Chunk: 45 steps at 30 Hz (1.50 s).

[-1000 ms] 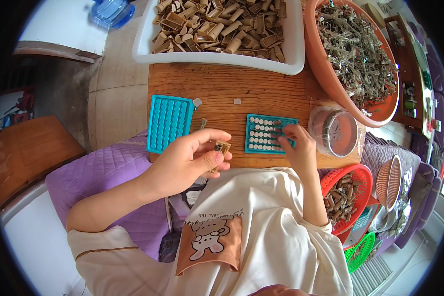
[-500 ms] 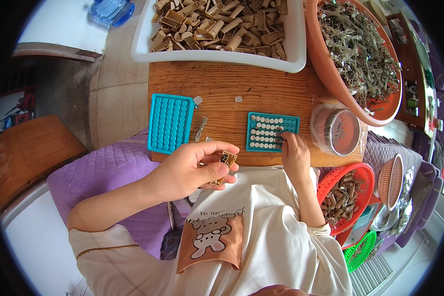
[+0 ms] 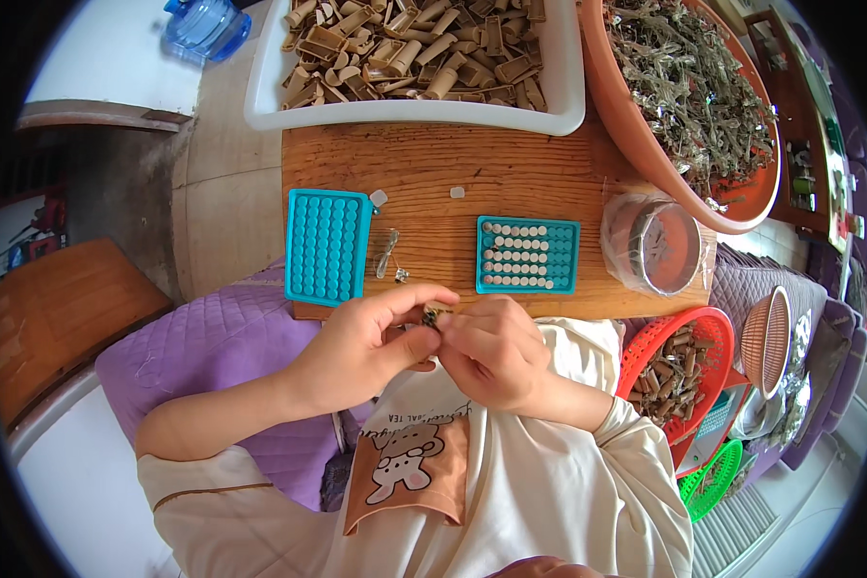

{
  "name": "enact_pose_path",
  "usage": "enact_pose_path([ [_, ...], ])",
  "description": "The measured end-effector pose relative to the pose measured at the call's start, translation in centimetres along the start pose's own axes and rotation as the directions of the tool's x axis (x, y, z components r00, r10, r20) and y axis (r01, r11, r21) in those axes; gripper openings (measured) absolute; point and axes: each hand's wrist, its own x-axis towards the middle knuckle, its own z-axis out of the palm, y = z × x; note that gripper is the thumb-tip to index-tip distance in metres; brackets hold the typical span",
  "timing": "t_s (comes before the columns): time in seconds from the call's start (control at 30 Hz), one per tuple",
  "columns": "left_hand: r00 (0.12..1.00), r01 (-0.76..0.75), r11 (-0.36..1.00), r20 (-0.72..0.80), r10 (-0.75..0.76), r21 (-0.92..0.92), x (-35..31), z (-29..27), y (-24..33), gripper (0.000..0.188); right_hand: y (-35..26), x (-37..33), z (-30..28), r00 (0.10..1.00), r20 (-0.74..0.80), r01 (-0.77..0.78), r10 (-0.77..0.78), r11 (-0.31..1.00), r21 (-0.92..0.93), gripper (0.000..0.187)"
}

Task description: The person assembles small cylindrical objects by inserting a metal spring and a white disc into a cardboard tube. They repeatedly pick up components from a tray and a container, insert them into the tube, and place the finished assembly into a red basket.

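Held in my left hand (image 3: pixel 356 342) is a small tan plastic housing (image 3: pixel 434 314) with dark parts inside, mostly covered by fingers. My right hand (image 3: pixel 501 354) meets it from the right, thumb and fingertips pinched at its open side; whatever is between those fingertips is hidden. Beyond my right hand, a blue tray (image 3: pixel 564 260) carries rows of small round silvery discs (image 3: pixel 517 256) that look like button cells, with bare pockets along its right side. Past my left hand lies another blue tray (image 3: pixel 328 246) whose round pockets show no discs.
A white bin (image 3: pixel 414 118) of tan housings stands at the back, beside an orange basin (image 3: pixel 636 144) heaped with wired parts. Two small pale pieces (image 3: pixel 458 193) and a clear-wrapped part (image 3: pixel 386 255) lie on the wooden table (image 3: pixel 414 164). At right are a round tin (image 3: pixel 669 252) and a red basket (image 3: pixel 636 361).
My right hand has left the disc tray and come left to the housing in my left hand. The housing is now more covered by fingers. The whole view has shifted slightly.
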Motion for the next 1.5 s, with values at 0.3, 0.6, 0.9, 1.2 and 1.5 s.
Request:
enact_pose_path([
  [0.3, 0.999, 0.012, 0.998, -0.044, -0.014, -0.054, -0.5, 0.2, 0.3, 0.022, 4.7, -2.4, -5.5, 0.844, -0.051, -0.533, 0.534, 0.824, -0.19, 0.028],
  [0.6, 0.998, -0.027, 1.0, -0.06, 0.026, -0.008, -0.1, -0.1, -0.1, 0.021, 6.8, -6.9, -8.4, 0.816, 0.085, -0.39, 0.572, 0.652, -0.651, 0.029],
  [0.9, 0.997, -0.018, 0.999, -0.073, 0.021, 0.044, -0.3, 0.2, 0.1, 0.025, 5.6, -5.5, -7.3, 0.837, -0.006, -0.492, 0.548, 0.745, -0.451, 0.023],
  [1.2, 0.99, -0.073, 0.972, -0.103, 0.098, 0.222, -0.2, 0.6, -0.7, 0.026, 0.0, 0.2, -1.6, 0.999, 0.041, 0.004, -0.002, 0.998, -0.066, 0.028],
  [1.5, 0.996, 0.015, 0.875, -0.084, 0.03, 0.484, -0.3, 0.5, 0.0, 0.028, 0.2, -0.4, -0.8, 0.996, 0.089, 0.015, -0.01, 0.998, -0.053, 0.029],
])
